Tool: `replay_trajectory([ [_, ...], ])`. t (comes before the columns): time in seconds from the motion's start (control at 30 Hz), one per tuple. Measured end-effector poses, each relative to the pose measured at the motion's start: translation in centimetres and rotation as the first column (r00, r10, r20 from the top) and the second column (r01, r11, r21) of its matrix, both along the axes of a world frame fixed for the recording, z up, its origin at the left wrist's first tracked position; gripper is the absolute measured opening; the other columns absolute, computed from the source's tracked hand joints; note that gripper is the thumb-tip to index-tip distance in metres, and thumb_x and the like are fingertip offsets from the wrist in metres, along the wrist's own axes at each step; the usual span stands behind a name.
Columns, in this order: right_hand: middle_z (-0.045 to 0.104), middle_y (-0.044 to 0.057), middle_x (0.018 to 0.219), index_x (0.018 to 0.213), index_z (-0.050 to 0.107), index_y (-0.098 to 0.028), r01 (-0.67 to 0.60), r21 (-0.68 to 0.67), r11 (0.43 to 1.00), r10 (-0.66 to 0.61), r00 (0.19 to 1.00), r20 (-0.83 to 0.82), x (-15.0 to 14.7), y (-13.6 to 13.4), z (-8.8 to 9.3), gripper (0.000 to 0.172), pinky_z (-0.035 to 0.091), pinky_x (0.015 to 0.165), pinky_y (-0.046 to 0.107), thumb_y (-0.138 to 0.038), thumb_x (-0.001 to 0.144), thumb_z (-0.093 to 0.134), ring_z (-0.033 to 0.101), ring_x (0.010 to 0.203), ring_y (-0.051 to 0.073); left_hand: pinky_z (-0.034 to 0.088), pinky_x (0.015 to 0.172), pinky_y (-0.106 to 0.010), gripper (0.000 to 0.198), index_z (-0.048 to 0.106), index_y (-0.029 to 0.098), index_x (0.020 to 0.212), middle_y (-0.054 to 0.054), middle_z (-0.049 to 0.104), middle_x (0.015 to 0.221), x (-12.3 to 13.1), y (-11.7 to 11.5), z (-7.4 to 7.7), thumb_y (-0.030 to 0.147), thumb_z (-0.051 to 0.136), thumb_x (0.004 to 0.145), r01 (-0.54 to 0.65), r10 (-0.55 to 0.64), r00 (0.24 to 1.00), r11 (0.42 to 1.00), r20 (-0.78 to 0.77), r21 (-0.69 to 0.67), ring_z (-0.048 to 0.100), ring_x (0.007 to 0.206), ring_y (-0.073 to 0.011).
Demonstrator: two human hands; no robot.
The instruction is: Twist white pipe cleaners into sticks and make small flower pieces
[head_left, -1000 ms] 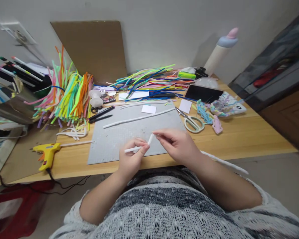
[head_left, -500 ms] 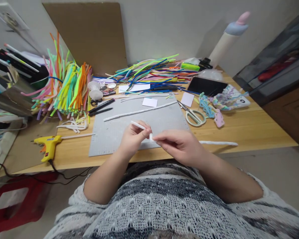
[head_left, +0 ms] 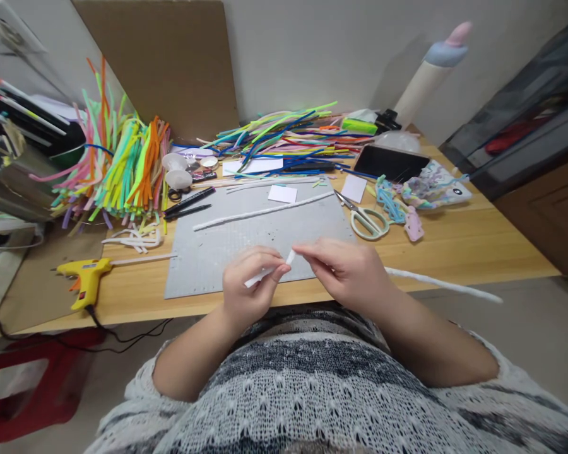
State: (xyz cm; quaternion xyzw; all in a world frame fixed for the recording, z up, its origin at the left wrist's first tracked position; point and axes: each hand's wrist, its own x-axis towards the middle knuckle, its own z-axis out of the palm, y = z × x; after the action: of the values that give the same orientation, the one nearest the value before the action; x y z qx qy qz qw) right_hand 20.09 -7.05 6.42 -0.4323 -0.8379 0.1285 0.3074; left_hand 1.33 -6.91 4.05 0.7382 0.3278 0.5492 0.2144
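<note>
A white pipe cleaner trails out to the right from under my right hand, past the table's front edge. My right hand is closed, fingertips pinching beside a short white length between the two hands. My left hand is closed around a slim white rod, partly covered by the fingers. Whether rod and pipe cleaner are one piece, I cannot tell. Both hands are above the front edge of a grey board. Another white pipe cleaner lies across that board.
Left of the board lies a yellow glue gun with its cord. Scissors rest at the right, near a phone. Coloured pipe cleaners stand bundled at the left; more lie along the back. Black pens are by the board.
My left hand has turned, so the white rod now lies within its fingers instead of poking up and left. The trailing pipe cleaner reaches farther right and lower. The view has shifted slightly.
</note>
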Motion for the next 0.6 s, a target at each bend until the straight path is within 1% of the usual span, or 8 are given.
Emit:
replay_trajectory([
  [0.13, 0.069, 0.001, 0.085, 0.106, 0.065, -0.022, -0.083, -0.017, 0.996, 0.084, 0.993, 0.079, 0.1, -0.1, 0.2, 0.028, 0.039, 0.058, 0.023, -0.016, 0.085, 0.047, 0.06, 0.069, 0.011, 0.047, 0.067, -0.028, 0.005, 0.061, 0.019, 0.078, -0.003, 0.064, 0.075, -0.5, 1.4, 0.9, 0.014, 0.063, 0.077, 0.04, -0.039, 0.996, 0.999, -0.085, 0.011, 0.059, 0.072, -0.0132],
  [0.23, 0.069, 0.001, 0.083, 0.101, 0.065, -0.021, -0.194, -0.092, 0.977, 0.191, 0.981, -0.038, 0.0, -0.2, 0.2, 0.024, 0.041, 0.061, 0.023, -0.017, 0.085, 0.047, 0.06, 0.07, 0.01, 0.047, 0.067, -0.029, 0.007, 0.06, 0.019, 0.073, -0.002, 0.062, 0.071, -0.3, 2.7, 0.6, 0.021, 0.061, 0.079, 0.131, -0.132, 0.991, 0.983, -0.002, -0.132, 0.058, 0.07, -0.0134],
  [0.3, 0.069, 0.002, 0.082, 0.099, 0.064, -0.02, -0.204, -0.129, 0.97, 0.184, 0.972, -0.147, -0.1, -0.3, 0.1, 0.022, 0.043, 0.061, 0.022, -0.018, 0.085, 0.048, 0.059, 0.068, 0.009, 0.046, 0.065, -0.028, 0.013, 0.059, 0.018, 0.07, -0.002, 0.06, 0.069, 0.1, 3.3, -0.2, 0.027, 0.062, 0.079, 0.208, -0.177, 0.975, 0.938, 0.131, -0.277, 0.056, 0.067, -0.0129],
  [0.37, 0.069, 0.002, 0.083, 0.098, 0.064, -0.019, -0.172, -0.141, 0.975, 0.138, 0.964, -0.227, -0.3, -0.5, 0.1, 0.02, 0.044, 0.06, 0.022, -0.018, 0.085, 0.048, 0.059, 0.067, 0.009, 0.044, 0.061, -0.026, 0.018, 0.058, 0.018, 0.068, -0.001, 0.058, 0.066, 0.8, 3.3, -1.1, 0.032, 0.063, 0.078, 0.28, -0.171, 0.943, 0.87, 0.285, -0.407, 0.054, 0.063, -0.0117],
  [0.47, 0.069, 0.002, 0.084, 0.098, 0.063, -0.019, -0.103, -0.108, 0.989, 0.069, 0.957, -0.28, -0.5, -0.6, 0.2, 0.019, 0.045, 0.062, 0.022, -0.017, 0.085, 0.05, 0.06, 0.07, 0.009, 0.042, 0.054, -0.024, 0.021, 0.056, 0.018, 0.069, 0.002, 0.055, 0.062, 1.8, 2.4, -2.4, 0.035, 0.061, 0.079, 0.36, -0.128, 0.893, 0.779, 0.432, -0.513, 0.049, 0.054, -0.0087],
  [0.5, 0.069, 0.002, 0.084, 0.098, 0.063, -0.019, -0.072, -0.09, 0.993, 0.043, 0.957, -0.285, -0.5, -0.6, 0.2, 0.019, 0.046, 0.063, 0.022, -0.016, 0.084, 0.05, 0.061, 0.071, 0.01, 0.042, 0.053, -0.023, 0.02, 0.056, 0.018, 0.07, 0.002, 0.055, 0.062, 2.1, 2.0, -2.6, 0.034, 0.06, 0.08, 0.352, -0.111, 0.892, 0.78, 0.438, -0.518, 0.048, 0.052, -0.008],
  [0.53, 0.069, 0.002, 0.085, 0.099, 0.063, -0.018, -0.036, -0.075, 0.997, 0.013, 0.958, -0.285, -0.6, -0.6, 0.1, 0.02, 0.046, 0.065, 0.022, -0.016, 0.084, 0.05, 0.061, 0.073, 0.01, 0.042, 0.053, -0.023, 0.018, 0.057, 0.018, 0.071, 0.001, 0.056, 0.064, 2.3, 1.5, -2.8, 0.032, 0.059, 0.081, 0.317, -0.099, 0.905, 0.804, 0.414, -0.502, 0.049, 0.053, -0.0081],
  [0.6, 0.069, 0.003, 0.088, 0.1, 0.063, -0.018, 0.024, -0.043, 0.999, -0.034, 0.962, -0.269, -0.6, -0.5, 0.1, 0.02, 0.046, 0.067, 0.023, -0.016, 0.084, 0.05, 0.062, 0.077, 0.011, 0.045, 0.059, -0.025, 0.01, 0.059, 0.019, 0.074, -0.001, 0.061, 0.072, 2.4, 0.7, -2.8, 0.025, 0.058, 0.082, 0.187, -0.079, 0.956, 0.907, 0.284, -0.377, 0.054, 0.061, -0.01],
])
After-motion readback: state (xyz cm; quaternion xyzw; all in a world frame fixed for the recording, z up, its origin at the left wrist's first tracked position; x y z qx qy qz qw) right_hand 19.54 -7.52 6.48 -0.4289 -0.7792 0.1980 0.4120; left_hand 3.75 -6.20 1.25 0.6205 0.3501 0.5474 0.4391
